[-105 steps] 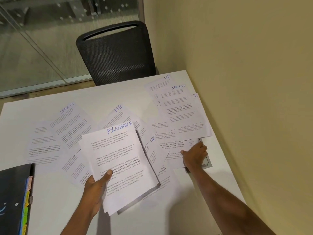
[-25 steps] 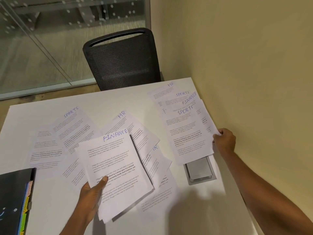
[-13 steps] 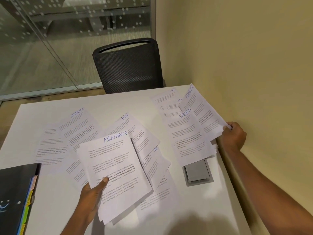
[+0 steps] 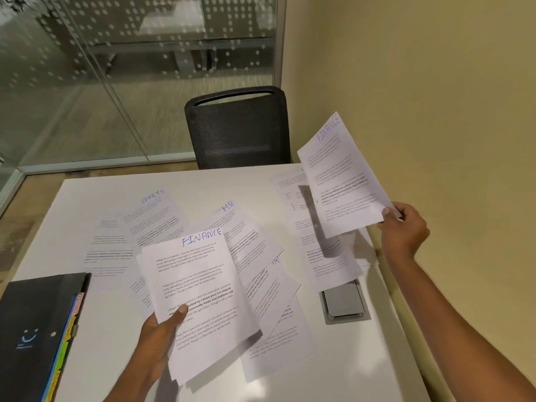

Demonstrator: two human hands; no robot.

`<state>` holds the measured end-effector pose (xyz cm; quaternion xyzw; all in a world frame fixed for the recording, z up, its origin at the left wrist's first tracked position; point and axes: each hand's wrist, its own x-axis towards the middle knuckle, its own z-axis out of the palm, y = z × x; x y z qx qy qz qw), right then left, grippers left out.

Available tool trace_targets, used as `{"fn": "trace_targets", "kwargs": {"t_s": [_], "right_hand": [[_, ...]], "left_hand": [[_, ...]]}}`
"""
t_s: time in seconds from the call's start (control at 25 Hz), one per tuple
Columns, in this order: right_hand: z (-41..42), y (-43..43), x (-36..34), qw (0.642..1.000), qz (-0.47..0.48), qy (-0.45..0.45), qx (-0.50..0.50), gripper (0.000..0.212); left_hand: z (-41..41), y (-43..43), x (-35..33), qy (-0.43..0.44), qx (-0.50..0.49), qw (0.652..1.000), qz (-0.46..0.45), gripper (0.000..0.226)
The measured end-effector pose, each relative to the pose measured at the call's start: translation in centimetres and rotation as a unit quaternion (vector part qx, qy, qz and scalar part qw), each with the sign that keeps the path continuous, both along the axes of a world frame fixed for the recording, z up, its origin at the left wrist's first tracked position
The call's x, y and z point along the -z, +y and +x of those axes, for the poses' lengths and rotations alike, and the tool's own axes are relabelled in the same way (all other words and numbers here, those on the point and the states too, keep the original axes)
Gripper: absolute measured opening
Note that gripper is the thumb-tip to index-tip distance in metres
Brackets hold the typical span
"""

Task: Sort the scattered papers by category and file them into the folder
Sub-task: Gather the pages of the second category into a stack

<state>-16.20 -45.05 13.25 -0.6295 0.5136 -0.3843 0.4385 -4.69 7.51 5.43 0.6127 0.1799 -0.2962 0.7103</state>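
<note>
My left hand (image 4: 161,333) grips a small stack of sheets headed FINANCE (image 4: 200,297), held just above the table at the front middle. My right hand (image 4: 403,227) pinches the lower corner of a single FINANCE sheet (image 4: 342,175), lifted and tilted over the right side of the white table (image 4: 87,187). Loose sheets lie scattered below: one marked SPORTS (image 4: 153,216) at the left, HR sheets (image 4: 246,227) in the middle, and a pile (image 4: 322,256) at the right. A black folder (image 4: 34,329) with coloured tabs lies at the front left corner.
A grey cable hatch (image 4: 343,303) is set into the table at the right, partly under the right pile. A black mesh chair (image 4: 240,126) stands behind the table. A yellow wall (image 4: 435,97) runs along the right edge; glass partition (image 4: 116,82) behind.
My right hand drew a FINANCE sheet out of the right pile and lifted it clear of the table. My left hand kept hold of its stack. The view tilted upward.
</note>
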Motion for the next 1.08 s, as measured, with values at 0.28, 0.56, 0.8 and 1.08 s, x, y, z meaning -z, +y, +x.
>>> {"fn": "trace_targets", "kwargs": {"t_s": [0.28, 0.56, 0.8, 1.08], "right_hand": [[0.3, 11.2, -0.5, 0.981, 0.177, -0.070, -0.028, 0.019], [0.0, 28.0, 2.7, 0.955, 0.272, -0.023, -0.119, 0.014], [0.4, 38.4, 4.4, 0.937, 0.289, 0.015, -0.198, 0.008], [0.9, 46.7, 5.5, 0.920, 0.307, 0.026, -0.242, 0.014]], "left_hand": [[0.7, 2.5, -2.0, -0.009, 0.019, 1.000, 0.007, 0.043], [1.8, 7.0, -4.0, -0.010, 0.048, 0.999, 0.005, 0.032], [3.4, 11.3, -4.9, -0.014, 0.064, 0.998, 0.001, 0.029], [5.7, 15.4, -4.1, -0.007, 0.082, 0.996, 0.025, 0.037]]}}
